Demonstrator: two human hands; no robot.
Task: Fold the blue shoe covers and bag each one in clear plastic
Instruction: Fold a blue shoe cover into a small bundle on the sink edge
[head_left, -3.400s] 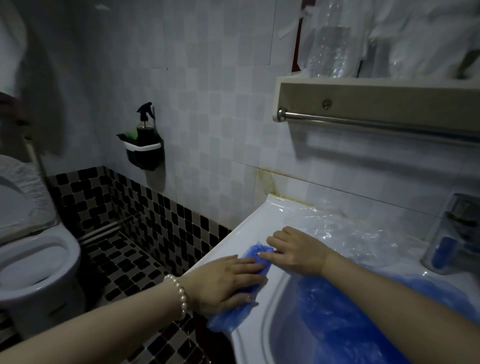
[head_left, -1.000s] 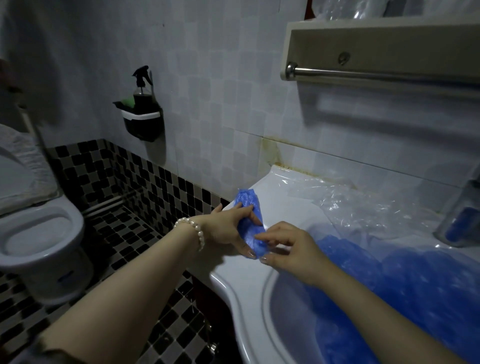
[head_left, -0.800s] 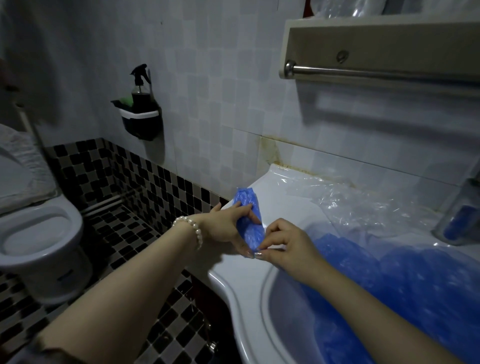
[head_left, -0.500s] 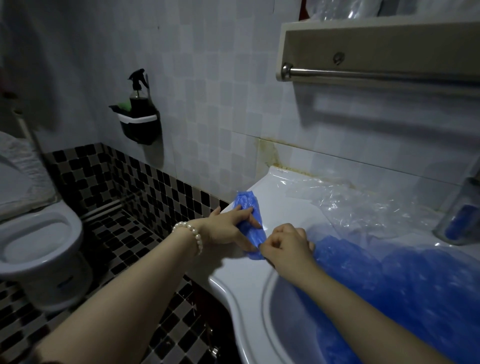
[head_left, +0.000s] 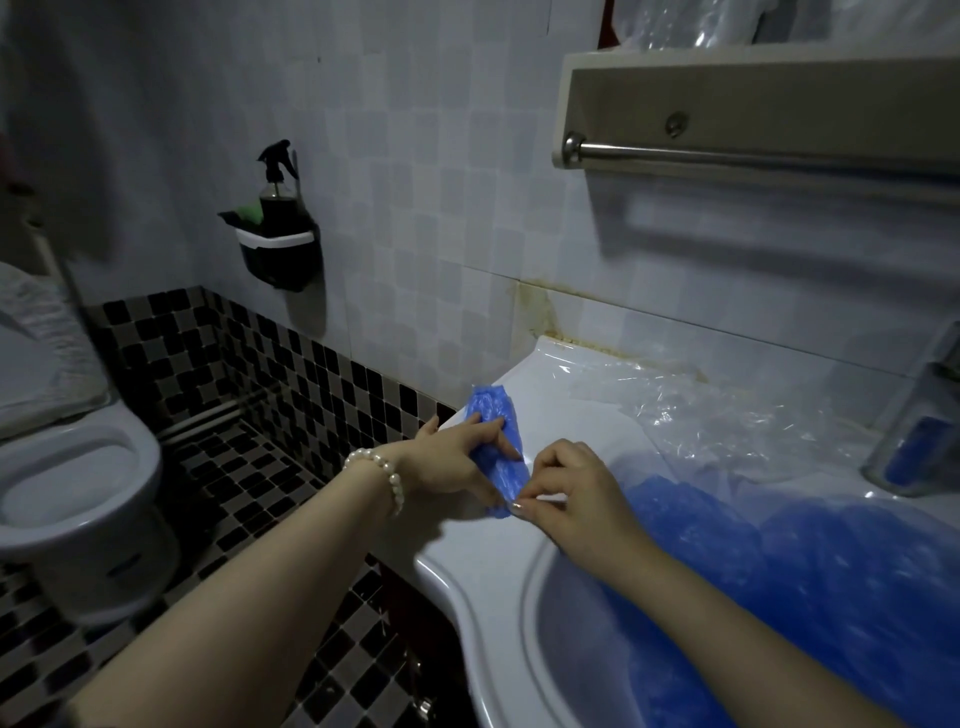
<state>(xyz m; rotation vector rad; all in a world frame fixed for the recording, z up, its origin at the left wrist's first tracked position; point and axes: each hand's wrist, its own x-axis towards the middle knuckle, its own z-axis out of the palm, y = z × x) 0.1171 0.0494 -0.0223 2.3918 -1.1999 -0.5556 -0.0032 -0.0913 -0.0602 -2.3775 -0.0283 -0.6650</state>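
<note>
Compared with a moment earlier, the near end of the crinkled blue shoe cover (head_left: 497, 457) is now pinched by the right hand (head_left: 569, 493); it is held on the glossy sink rim (head_left: 467, 545) by the left hand (head_left: 452, 457)

White sink (head_left: 483, 571) carries a folded blue shoe cover (head_left: 496, 441) on its rim, clear plastic (head_left: 691, 415) behind, blue covers (head_left: 805, 571) heaped in the basin.
</note>
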